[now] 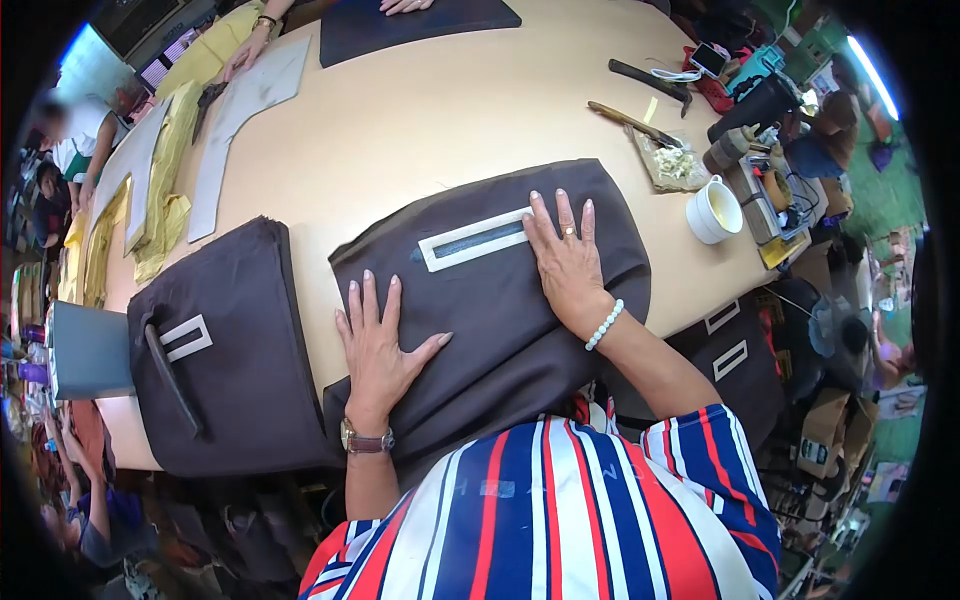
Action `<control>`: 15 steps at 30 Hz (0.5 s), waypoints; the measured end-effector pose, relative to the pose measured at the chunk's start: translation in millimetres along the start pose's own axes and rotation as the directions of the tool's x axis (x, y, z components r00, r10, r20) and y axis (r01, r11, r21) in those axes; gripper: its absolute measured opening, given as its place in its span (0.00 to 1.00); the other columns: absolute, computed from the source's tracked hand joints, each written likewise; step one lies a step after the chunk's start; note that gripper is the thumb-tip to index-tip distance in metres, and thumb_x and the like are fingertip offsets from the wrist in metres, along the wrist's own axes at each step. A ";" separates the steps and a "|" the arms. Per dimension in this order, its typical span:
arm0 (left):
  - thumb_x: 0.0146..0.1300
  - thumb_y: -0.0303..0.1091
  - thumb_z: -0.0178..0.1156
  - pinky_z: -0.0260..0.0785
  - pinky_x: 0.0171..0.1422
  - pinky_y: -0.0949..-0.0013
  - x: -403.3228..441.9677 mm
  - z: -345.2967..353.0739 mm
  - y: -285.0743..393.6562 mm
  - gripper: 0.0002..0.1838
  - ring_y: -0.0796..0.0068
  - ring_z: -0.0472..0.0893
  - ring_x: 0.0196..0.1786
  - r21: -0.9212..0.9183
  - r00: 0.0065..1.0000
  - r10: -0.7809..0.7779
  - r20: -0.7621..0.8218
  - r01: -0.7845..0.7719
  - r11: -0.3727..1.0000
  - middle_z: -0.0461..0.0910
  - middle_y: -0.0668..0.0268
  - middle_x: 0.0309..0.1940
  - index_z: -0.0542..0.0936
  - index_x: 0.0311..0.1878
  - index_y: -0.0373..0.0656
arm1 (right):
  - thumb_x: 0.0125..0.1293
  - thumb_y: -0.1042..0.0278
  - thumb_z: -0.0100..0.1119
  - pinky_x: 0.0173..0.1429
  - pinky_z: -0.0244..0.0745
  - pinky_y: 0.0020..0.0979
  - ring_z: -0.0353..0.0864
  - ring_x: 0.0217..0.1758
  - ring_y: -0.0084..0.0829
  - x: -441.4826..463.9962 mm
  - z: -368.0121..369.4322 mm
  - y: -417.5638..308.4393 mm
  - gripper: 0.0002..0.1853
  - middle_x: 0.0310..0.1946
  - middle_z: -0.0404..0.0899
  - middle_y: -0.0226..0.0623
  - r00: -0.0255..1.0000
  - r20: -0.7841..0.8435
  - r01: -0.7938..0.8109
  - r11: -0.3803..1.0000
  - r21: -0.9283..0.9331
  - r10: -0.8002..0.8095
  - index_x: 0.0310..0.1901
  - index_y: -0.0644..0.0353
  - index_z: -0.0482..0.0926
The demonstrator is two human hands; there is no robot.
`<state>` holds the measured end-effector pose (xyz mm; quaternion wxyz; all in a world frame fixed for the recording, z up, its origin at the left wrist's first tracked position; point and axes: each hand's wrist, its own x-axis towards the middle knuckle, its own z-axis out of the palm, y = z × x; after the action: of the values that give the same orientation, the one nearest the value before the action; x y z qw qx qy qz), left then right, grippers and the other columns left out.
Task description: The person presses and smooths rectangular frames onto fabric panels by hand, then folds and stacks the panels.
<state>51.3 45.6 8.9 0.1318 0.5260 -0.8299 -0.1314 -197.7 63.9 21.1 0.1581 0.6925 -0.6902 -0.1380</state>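
Note:
Dark brown fabric (pixel 480 310) lies spread in front of me, draping over the table's near edge in folds. On it sits a pale rectangular frame (pixel 475 240) around a dark slot. My left hand (pixel 380 350) rests palm down on the fabric's left part, fingers spread. Flat on the fabric at the right, my right hand (pixel 568 255) has its fingertips at the right end of the pale frame, partly covering it. Neither hand grips anything.
Left is a stack of brown pieces (pixel 230 340) with a dark bent tool (pixel 170 375) on top. A hammer (pixel 650 85), a wooden-handled tool (pixel 632 122) and a white cup (pixel 713 212) stand right. Across the table, another person's hand (pixel 245 52) touches pale pattern pieces (pixel 235 120).

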 end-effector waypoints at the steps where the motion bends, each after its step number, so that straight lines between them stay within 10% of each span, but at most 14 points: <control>1: 0.48 0.59 0.64 0.37 0.71 0.43 0.2 0.1 -0.7 0.47 0.50 0.47 0.73 -0.001 1.000 0.003 -0.003 -0.003 1.000 0.49 0.51 0.70 0.60 0.68 0.48 | 0.61 0.66 0.48 0.72 0.35 0.56 0.43 0.73 0.48 0.3 -0.1 -3.5 0.30 0.70 0.46 0.39 1.000 -0.003 0.008 1.000 0.001 -0.008 0.66 0.58 0.59; 15: 0.47 0.61 0.64 0.38 0.70 0.41 0.9 2.6 -2.2 0.48 0.47 0.46 0.72 -0.004 1.000 0.007 0.012 -0.007 1.000 0.48 0.47 0.70 0.61 0.68 0.44 | 0.60 0.62 0.49 0.72 0.38 0.55 0.43 0.73 0.49 14.2 -16.0 -64.4 0.26 0.70 0.46 0.39 0.983 -0.160 0.105 0.989 0.100 -0.088 0.59 0.66 0.69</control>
<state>51.8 44.0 5.8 0.1281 0.5222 -0.8322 -0.1356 -132.2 49.9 9.7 0.1669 0.7414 -0.6478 -0.0539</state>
